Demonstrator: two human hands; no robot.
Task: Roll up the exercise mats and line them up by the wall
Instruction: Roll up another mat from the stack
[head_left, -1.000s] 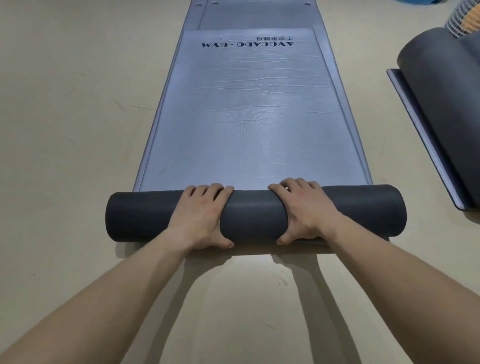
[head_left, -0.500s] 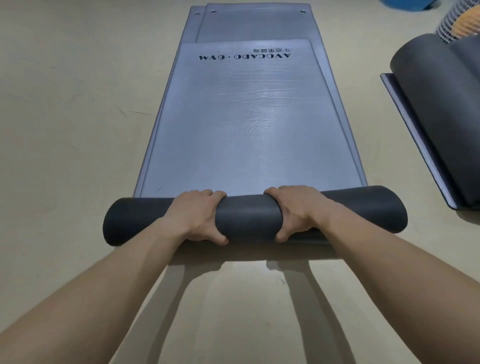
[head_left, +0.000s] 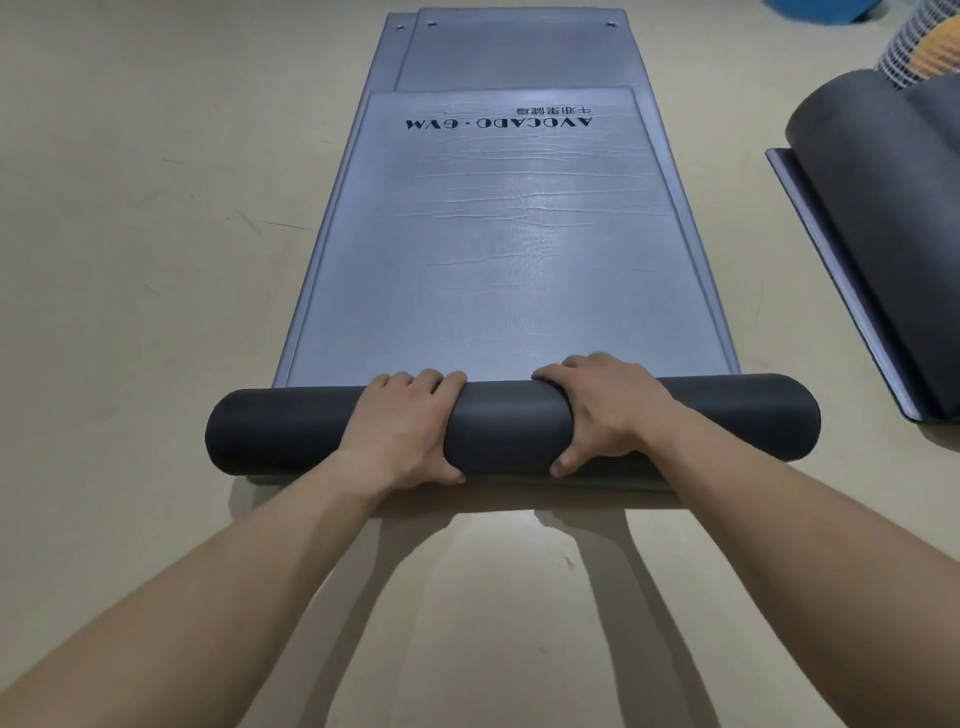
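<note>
Grey mat (head_left: 498, 260) on the floor (head_left: 130, 260), near end wound into a dark roll (head_left: 498, 434). Left hand (head_left: 402, 428) and right hand (head_left: 605, 413) grip the roll's middle, fingers over top, thumbs on the near side. More mats (head_left: 893, 208) lie well right.

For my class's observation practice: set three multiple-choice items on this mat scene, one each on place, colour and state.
1. Where are the other rolled mats? A) left B) right C) centre
2. The roll has an outside that is: A) dark grey B) red C) green
3. The left hand and right hand are: A) raised B) hanging free C) gripping the roll
Answers: 1 B, they lie at the view's right edge; 2 A, its surface is charcoal; 3 C, fingers and thumbs wrap it.
</note>
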